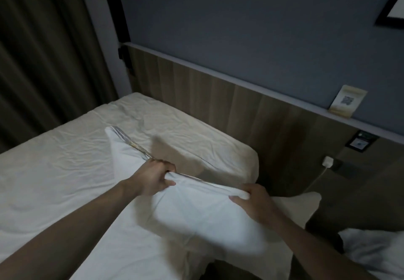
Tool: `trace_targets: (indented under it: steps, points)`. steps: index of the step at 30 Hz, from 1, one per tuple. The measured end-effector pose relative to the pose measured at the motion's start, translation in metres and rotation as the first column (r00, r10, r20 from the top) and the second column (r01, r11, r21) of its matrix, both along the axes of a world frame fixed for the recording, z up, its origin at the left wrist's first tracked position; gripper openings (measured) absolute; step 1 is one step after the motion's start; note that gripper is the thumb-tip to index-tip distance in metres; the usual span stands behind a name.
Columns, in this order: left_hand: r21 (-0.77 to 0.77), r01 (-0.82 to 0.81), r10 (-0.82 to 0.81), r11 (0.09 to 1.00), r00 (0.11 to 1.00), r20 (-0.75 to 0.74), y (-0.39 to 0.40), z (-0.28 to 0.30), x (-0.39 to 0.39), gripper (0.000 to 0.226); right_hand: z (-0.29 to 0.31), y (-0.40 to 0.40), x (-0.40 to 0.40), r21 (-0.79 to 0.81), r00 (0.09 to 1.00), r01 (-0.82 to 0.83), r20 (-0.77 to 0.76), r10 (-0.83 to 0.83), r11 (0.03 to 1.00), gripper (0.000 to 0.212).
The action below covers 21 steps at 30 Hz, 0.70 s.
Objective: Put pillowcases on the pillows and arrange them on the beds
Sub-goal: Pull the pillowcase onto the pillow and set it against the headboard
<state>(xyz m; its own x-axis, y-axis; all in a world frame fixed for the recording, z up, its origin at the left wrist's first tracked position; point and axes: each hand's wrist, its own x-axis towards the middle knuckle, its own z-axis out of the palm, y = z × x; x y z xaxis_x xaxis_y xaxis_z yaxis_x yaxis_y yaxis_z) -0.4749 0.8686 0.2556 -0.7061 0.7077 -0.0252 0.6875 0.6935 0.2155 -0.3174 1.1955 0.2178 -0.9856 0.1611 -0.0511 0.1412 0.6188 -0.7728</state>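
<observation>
A white pillow (pixel 192 214) in a white pillowcase is held up over the near edge of the bed (pixel 54 170). My left hand (pixel 153 177) grips the pillow's upper edge near its middle. My right hand (pixel 253 201) grips the same edge further right, fingers curled over a bunched fold of fabric. The pillow's far corner (pixel 111 131) points up and left, above the wrinkled sheet. The pillow's lower part is blurred.
A wooden headboard panel (pixel 251 105) with a grey ledge runs behind the bed. On it are a card (pixel 347 100), a wall switch (pixel 361 141) and a plugged charger (pixel 328 161). Curtains (pixel 43 61) hang at left. More white bedding (pixel 376 255) lies at lower right.
</observation>
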Motion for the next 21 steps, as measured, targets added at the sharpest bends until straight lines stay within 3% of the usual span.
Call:
trace_targets:
  steps: [7,16,21]
  points:
    - [0.019,-0.021,0.021,1.0,1.0,0.017,0.068,0.007,-0.067,0.02,0.006,0.066,-0.071,-0.068,1.0,-0.019,-0.025,0.018,0.998,0.058]
    - [0.062,0.032,-0.032,0.998,0.999,-0.007,0.138,-0.018,-0.184,0.014,-0.01,0.12,-0.172,-0.089,0.997,0.072,-0.002,-0.072,0.993,0.056]
    - [0.059,0.045,-0.048,0.997,0.997,0.055,0.175,-0.024,-0.248,0.011,-0.01,0.144,-0.219,-0.151,0.985,0.153,0.098,-0.139,0.977,0.044]
